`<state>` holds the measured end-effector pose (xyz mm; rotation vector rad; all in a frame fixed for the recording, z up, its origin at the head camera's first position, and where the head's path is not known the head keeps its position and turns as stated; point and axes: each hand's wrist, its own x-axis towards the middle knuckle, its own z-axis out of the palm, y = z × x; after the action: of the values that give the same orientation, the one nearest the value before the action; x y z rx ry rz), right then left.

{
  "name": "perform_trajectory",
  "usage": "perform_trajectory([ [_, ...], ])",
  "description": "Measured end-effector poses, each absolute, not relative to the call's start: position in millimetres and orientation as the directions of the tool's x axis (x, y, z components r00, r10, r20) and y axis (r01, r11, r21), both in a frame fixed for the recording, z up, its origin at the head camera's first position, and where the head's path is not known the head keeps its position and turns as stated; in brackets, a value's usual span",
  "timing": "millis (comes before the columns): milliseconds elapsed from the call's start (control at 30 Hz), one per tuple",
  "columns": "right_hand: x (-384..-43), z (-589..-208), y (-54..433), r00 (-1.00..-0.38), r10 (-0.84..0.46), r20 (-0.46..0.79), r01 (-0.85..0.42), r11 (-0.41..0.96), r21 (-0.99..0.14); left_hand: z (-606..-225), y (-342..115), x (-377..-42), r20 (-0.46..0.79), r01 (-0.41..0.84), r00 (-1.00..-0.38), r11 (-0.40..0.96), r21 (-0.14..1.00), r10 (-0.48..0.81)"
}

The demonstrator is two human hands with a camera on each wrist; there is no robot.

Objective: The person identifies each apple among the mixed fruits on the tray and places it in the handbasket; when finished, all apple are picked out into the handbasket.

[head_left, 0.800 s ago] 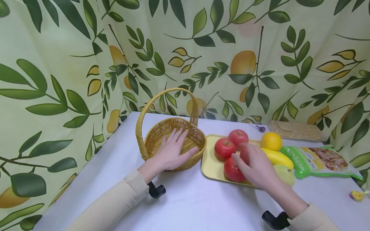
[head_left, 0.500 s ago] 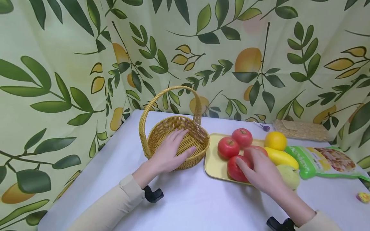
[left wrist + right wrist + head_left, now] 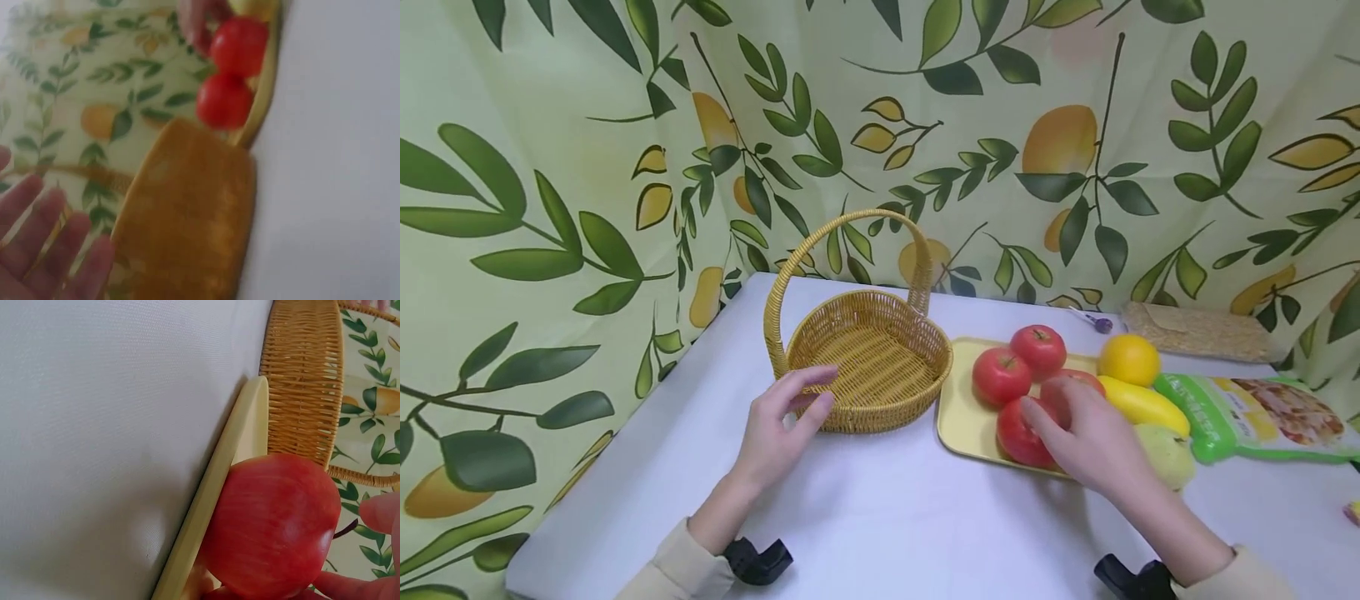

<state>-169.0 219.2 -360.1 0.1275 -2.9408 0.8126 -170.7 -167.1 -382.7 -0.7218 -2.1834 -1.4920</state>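
My right hand (image 3: 1093, 433) is over a red apple (image 3: 1021, 435) at the front of a pale yellow tray (image 3: 958, 425). In the right wrist view its fingertips reach behind that apple (image 3: 275, 525), and the thumb stands apart from the skin near the stem. Other red apples (image 3: 1002, 377) lie close by. My left hand (image 3: 782, 425), fingers loosely bent and holding nothing, hovers at the near left rim of a wicker basket (image 3: 880, 358). The left wrist view is blurred; there the left hand (image 3: 53, 244) is spread beside the basket (image 3: 187, 212).
On the tray's right side are an orange (image 3: 1129, 360), a long yellow fruit (image 3: 1150, 408) and a pale green fruit (image 3: 1167, 454). A green food packet (image 3: 1262, 417) lies farther right, with a flat tan pack (image 3: 1198, 332) behind. The basket's tall handle (image 3: 835, 225) arches upward.
My left hand has drawn back from over the basket towards the near left, fingers bending. My right hand has settled lower at the front apples. The head view has shifted slightly.
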Motion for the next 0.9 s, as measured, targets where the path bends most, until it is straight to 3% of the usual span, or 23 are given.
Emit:
perform_trajectory([
  [133,-170,-362,217,-0.993,-0.081,0.086,-0.114,0.861,-0.496,-383,-199,-169,0.520,0.537,-0.842,0.133,0.833,0.142],
  [367,-175,-367,220,-0.989,-0.148,0.016,-0.137,0.858,-0.495,-385,-238,-204,0.217,0.212,-0.974,-0.070,0.975,0.068],
  [533,-173,-368,225,-0.982,-0.186,-0.045,-0.136,0.842,-0.522,-391,-242,-226,0.176,0.155,-0.972,-0.135,0.979,0.158],
  [900,-170,-376,221,-0.981,-0.182,-0.064,-0.116,0.818,-0.563,-412,-235,-224,0.192,0.155,-0.960,-0.187,0.970,0.202],
])
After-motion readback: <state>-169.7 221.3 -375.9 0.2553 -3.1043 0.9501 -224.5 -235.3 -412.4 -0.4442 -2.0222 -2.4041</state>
